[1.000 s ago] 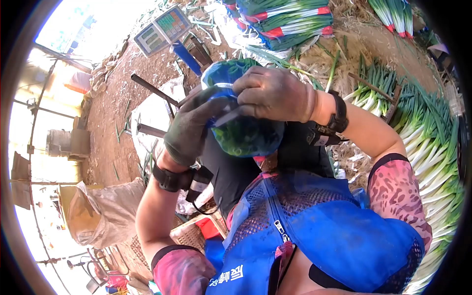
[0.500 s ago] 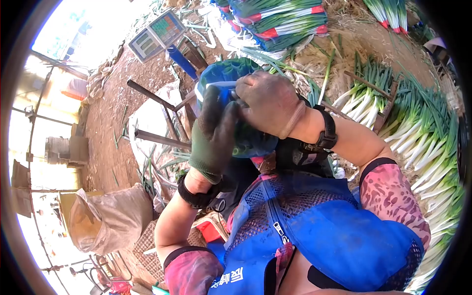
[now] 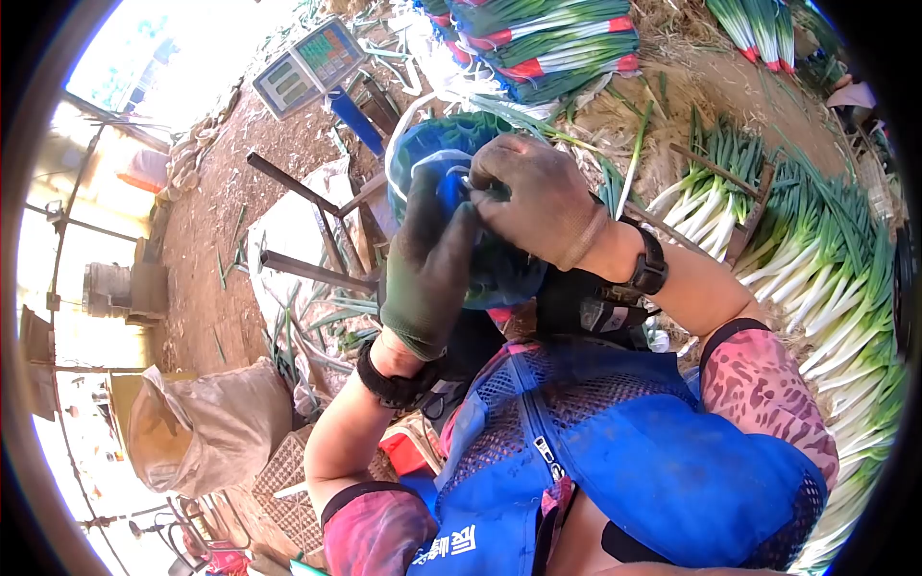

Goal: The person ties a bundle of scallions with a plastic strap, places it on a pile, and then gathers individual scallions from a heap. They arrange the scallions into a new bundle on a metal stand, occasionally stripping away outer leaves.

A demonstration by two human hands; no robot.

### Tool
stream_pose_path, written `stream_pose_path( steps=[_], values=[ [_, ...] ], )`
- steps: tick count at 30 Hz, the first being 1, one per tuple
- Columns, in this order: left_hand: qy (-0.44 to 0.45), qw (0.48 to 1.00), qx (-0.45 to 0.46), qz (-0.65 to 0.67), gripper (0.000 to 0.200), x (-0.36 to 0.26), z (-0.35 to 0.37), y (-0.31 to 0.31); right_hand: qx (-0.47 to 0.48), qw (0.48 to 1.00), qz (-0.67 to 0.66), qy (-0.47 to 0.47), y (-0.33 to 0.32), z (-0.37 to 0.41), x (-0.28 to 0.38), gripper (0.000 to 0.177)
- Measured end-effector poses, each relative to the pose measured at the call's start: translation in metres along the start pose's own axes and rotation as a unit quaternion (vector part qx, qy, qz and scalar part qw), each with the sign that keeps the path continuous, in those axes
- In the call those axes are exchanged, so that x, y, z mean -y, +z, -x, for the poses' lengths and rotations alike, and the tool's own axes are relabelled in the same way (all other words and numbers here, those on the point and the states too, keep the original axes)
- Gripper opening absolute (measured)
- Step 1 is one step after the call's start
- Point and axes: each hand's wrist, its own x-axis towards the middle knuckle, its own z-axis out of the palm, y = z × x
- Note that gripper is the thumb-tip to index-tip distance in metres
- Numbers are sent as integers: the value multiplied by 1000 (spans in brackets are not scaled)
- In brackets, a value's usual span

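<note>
White Chinese characters (image 3: pixel 451 543) on blue vest (image 3: pixel 615 432). Right hand (image 3: pixel 538 199) pinches white tie (image 3: pixel 442 156) at bag (image 3: pixel 437 134). Can't tell left hand (image 3: pixel 425 269) grip or bag's long axis.

white chinese characters (image 3: pixel 446 545) are printed on the blue vest (image 3: pixel 653 461), one seemingly 辰, the rest not clearly legible; markings on the scale's keypad (image 3: pixel 328 52) and display (image 3: pixel 286 84) are too small to be read.

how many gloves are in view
2: one on the left hand, one on the right hand, both at the net bag. Others may be hidden in the clutter.
</note>
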Motion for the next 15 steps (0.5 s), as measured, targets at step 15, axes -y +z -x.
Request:
stream_pose_path(
  steps=[15],
  values=[
    [-75,985,57,144,46,-6,-10,-24,171,749,-579,273,-17,-16,-46,18]
  ],
)
